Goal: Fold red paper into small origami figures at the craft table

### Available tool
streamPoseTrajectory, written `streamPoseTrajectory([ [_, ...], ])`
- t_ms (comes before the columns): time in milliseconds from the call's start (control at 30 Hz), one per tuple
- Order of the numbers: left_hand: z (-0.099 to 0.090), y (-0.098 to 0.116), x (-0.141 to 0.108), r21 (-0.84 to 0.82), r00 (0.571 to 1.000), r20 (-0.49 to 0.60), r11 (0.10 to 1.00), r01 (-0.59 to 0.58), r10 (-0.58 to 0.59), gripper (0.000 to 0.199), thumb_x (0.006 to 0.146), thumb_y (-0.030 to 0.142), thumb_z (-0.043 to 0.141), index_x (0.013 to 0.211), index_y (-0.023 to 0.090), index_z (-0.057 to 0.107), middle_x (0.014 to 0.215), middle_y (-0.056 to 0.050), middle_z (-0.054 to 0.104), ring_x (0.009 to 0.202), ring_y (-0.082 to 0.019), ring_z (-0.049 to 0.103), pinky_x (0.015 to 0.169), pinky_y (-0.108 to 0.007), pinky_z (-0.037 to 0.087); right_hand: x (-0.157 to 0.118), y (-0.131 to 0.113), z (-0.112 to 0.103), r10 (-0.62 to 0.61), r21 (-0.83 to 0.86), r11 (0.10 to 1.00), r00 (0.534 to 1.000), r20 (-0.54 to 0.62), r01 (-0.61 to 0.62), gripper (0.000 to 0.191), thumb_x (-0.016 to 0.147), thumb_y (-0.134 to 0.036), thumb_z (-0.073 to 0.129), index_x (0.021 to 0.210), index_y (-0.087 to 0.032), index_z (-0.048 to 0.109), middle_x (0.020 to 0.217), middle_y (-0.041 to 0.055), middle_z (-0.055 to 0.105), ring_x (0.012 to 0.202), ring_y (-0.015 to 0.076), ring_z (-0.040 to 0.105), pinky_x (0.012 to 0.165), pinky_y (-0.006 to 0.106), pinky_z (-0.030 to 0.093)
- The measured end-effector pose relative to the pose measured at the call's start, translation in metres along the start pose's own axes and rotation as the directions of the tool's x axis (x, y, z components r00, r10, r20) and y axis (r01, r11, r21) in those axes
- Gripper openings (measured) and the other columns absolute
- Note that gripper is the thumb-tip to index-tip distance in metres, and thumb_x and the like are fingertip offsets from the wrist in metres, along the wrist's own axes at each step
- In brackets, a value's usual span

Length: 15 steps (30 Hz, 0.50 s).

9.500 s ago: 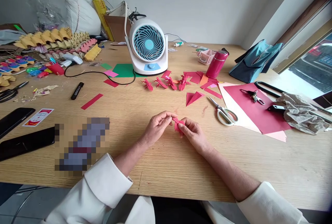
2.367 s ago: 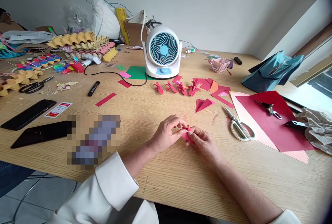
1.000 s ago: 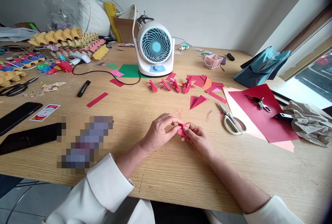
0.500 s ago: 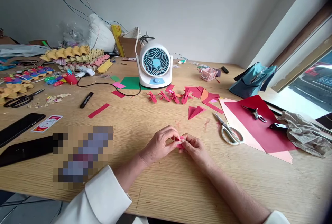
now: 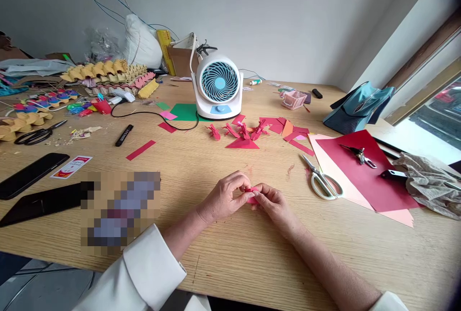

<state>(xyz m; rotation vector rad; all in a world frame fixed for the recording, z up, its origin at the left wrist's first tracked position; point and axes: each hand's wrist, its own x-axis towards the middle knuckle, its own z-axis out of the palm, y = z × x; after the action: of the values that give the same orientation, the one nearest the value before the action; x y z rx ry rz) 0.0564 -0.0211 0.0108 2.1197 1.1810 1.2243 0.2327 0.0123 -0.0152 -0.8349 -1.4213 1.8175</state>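
Observation:
Between my two hands is a small piece of red paper [image 5: 252, 189], mostly covered by fingertips. My left hand [image 5: 227, 195] pinches its left side with thumb and forefinger. From the right, my right hand [image 5: 274, 204] grips the same paper, its thumb close to the left thumb. Beyond the hands stand several folded red paper figures [image 5: 213, 132] in a row, with a folded red triangle [image 5: 243, 143] in front of them. White-handled scissors [image 5: 327, 187] lie open to the right of my right hand.
A white fan [image 5: 219, 83] stands behind the figures. Red sheets [image 5: 360, 167] lie on the right, near a teal bag [image 5: 360, 104]. On the left are black phones [image 5: 34, 172], a black marker [image 5: 124, 136], black scissors [image 5: 38, 134] and egg trays [image 5: 97, 71].
The red folded triangle, earlier right of the figures, now lies in front of them. The view has shifted slightly, and both hands keep their pinch on the small red paper.

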Motion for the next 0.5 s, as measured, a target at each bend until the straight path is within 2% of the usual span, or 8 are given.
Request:
streamPoseTrajectory([
  [333, -0.0002, -0.0035, 0.0012, -0.008, 1.0, -0.029, 1.0, 0.0, 0.0, 0.008, 0.091, 0.019, 0.057, 0.084, 0.017, 0.056, 0.083, -0.003, 0.059, 0.077, -0.014, 0.055, 0.072, -0.026, 0.045, 0.0, 0.0004, -0.001, 0.003, 0.069, 0.998, 1.0, -0.009, -0.002, 0.032, 0.079, -0.05, 0.073, 0.081, -0.018, 0.067, 0.076, 0.0007, 0.065, 0.064, 0.0105, 0.057, 0.064, 0.024, 0.048],
  [500, 0.0, -0.0044, 0.0018, -0.02, 0.999, -0.054, 1.0, -0.011, 0.01, 0.011, 0.092, 0.02, 0.057, 0.081, 0.017, 0.056, 0.081, -0.003, 0.061, 0.076, -0.013, 0.055, 0.07, -0.026, 0.044, -0.0003, 0.0004, -0.0011, 0.022, 0.107, 0.994, 1.0, 0.009, -0.022, 0.031, 0.079, -0.048, 0.074, 0.081, -0.018, 0.067, 0.076, 0.0, 0.065, 0.064, 0.0099, 0.057, 0.065, 0.024, 0.049],
])
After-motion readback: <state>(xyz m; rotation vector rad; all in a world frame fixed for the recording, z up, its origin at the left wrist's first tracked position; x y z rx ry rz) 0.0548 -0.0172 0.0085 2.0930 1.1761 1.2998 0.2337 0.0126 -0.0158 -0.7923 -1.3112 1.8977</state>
